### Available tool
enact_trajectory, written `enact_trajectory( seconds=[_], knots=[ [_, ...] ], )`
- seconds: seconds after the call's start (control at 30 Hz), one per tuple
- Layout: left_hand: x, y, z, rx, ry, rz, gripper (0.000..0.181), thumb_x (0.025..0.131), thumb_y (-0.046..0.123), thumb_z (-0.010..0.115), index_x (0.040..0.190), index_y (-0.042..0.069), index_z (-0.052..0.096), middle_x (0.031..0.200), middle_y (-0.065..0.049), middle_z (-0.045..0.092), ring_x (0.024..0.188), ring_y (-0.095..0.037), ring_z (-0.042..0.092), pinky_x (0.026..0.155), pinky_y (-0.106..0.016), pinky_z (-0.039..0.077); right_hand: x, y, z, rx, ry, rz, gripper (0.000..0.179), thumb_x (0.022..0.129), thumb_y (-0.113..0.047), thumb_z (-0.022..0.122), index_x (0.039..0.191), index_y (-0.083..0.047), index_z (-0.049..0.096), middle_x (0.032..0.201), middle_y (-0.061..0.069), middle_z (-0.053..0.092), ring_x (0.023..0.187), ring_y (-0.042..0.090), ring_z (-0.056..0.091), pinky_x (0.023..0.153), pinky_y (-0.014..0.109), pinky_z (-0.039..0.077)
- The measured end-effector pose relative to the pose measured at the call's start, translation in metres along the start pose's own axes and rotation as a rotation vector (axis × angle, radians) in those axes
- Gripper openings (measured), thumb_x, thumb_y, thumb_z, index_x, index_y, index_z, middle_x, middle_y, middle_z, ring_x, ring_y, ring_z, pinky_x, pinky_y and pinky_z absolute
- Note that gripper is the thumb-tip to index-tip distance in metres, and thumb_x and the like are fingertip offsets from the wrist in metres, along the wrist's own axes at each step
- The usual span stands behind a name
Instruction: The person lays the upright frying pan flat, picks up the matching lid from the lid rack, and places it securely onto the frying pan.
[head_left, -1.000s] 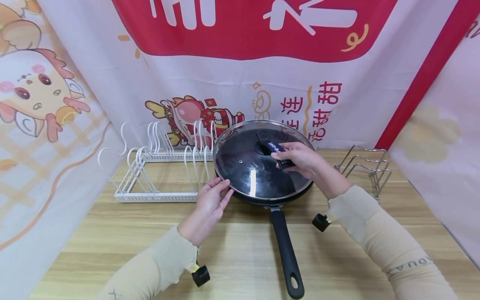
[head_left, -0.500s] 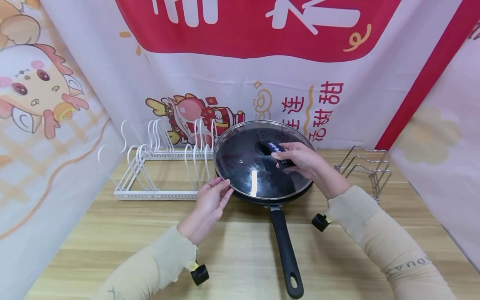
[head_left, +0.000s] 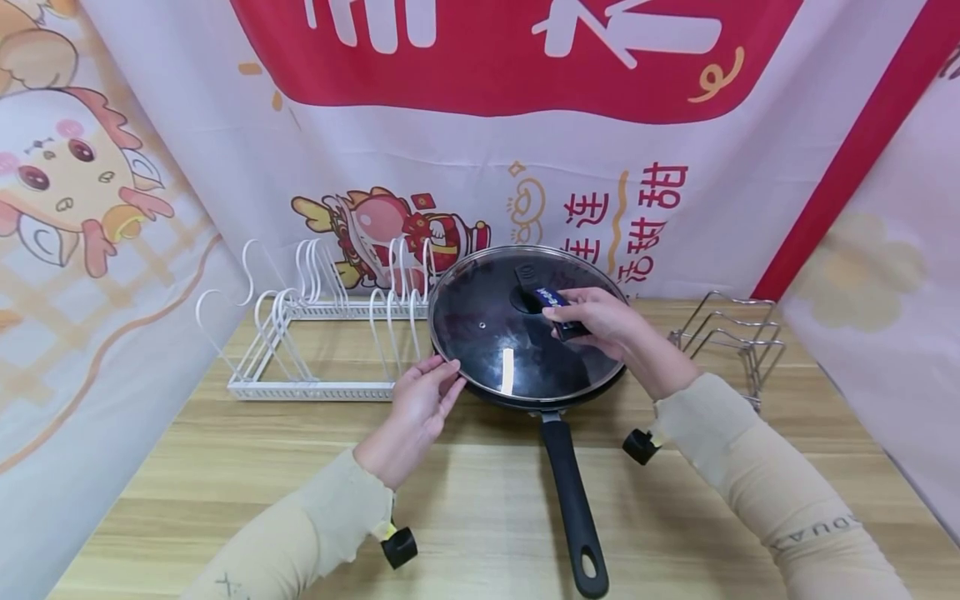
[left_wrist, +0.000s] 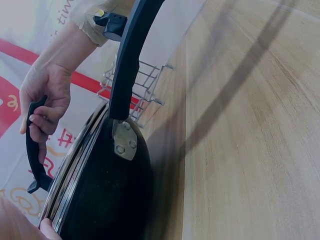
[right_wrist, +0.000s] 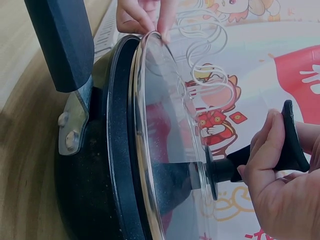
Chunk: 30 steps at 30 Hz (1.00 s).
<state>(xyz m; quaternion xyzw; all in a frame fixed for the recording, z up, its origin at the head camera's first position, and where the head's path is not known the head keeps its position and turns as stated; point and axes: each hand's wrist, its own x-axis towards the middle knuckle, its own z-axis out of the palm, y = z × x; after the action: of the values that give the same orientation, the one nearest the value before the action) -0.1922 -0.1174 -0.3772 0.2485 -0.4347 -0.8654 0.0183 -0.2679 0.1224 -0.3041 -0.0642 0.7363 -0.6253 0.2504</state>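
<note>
A black frying pan with a long black handle stands on the wooden table, handle toward me. Over its mouth lies a glass lid with a metal rim. My right hand grips the lid's black upright handle, fingers curled round it. At the near left edge, my left hand pinches the lid's rim between thumb and fingers, as the right wrist view shows. In that view a narrow dark gap shows between the lid's rim and the pan's rim.
To the left stands a white wire rack with curved uprights, close to the pan. A small metal wire rack is at the right. Behind hangs a printed cloth. Black wrist cameras hang under both sleeves.
The far edge of the lid and my right hand have dropped very slightly since half a second ago. My left hand keeps its place at the rim.
</note>
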Motion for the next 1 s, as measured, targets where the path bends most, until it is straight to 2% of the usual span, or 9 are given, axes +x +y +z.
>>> enact_trajectory(
  seconds=[0.33,0.67,1.0],
  knots=[
    [0.0015,-0.0005,-0.0005,-0.006,-0.002,-0.014,0.024,0.093,-0.015,0.062,0.108,0.002,0.052,0.085,-0.004,0.062,0.073,-0.01,0.063,0.081,-0.024,0.058,0.0008,0.002,0.0,0.0,0.004,0.0,0.061,0.107,-0.014,0.054,0.157,0.007,0.025,0.145,0.028,0.043,0.101,0.02,0.059,0.107,0.044,0.043],
    [0.0015,-0.0025,-0.0024,-0.024,-0.019,-0.016,0.021,0.095,-0.014,0.057,0.106,0.003,0.051,0.082,-0.004,0.058,0.07,-0.009,0.061,0.08,-0.023,0.058,0.0,0.0043,0.0016,-0.006,0.005,-0.015,0.058,0.107,-0.013,0.053,0.155,0.008,0.028,0.141,0.027,0.045,0.097,0.019,0.06,0.107,0.044,0.044],
    [0.0002,-0.0037,-0.0043,-0.01,-0.008,-0.009,0.019,0.095,-0.015,0.059,0.102,0.002,0.053,0.079,-0.002,0.061,0.067,-0.008,0.062,0.08,-0.023,0.058,-0.0019,0.0042,0.0025,-0.003,0.001,-0.018,0.06,0.107,-0.013,0.054,0.155,0.009,0.027,0.144,0.029,0.043,0.099,0.02,0.059,0.101,0.039,0.047]
  ],
)
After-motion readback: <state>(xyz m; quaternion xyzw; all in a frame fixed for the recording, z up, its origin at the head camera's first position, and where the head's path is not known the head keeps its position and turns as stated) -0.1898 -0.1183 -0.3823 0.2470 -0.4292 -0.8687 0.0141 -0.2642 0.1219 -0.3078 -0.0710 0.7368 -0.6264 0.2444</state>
